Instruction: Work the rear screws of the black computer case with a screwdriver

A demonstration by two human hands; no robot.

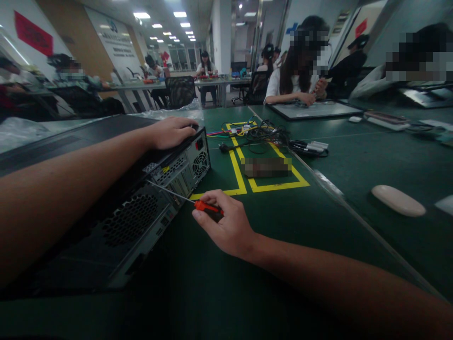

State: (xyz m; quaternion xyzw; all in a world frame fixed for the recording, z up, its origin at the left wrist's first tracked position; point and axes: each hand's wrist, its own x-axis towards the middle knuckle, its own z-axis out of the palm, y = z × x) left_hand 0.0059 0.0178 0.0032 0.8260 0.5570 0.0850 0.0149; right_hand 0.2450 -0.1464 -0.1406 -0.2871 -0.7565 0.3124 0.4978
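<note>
A black computer case [134, 215] lies on the green table with its metal rear panel turned toward me. Vent holes, a round fan grille [200, 164] and slot covers [180, 182] show on that panel. My left hand [173, 132] rests on the case's top near the far corner, fingers stretched out over the edge. In my right hand [230, 222] is a screwdriver [208, 208] with a red and black handle, held between thumb and fingers. Its long thin shaft reaches left, and the tip meets the rear panel near the upper edge; the exact contact spot is too small to make out.
Bundled cables [269, 132] and a black plug [223, 148] lie beyond the case, near yellow tape [240, 182]. A blurred-out object [266, 167] sits inside the tape. A pale oval case [398, 200] is at right. A person [300, 71] works across the table.
</note>
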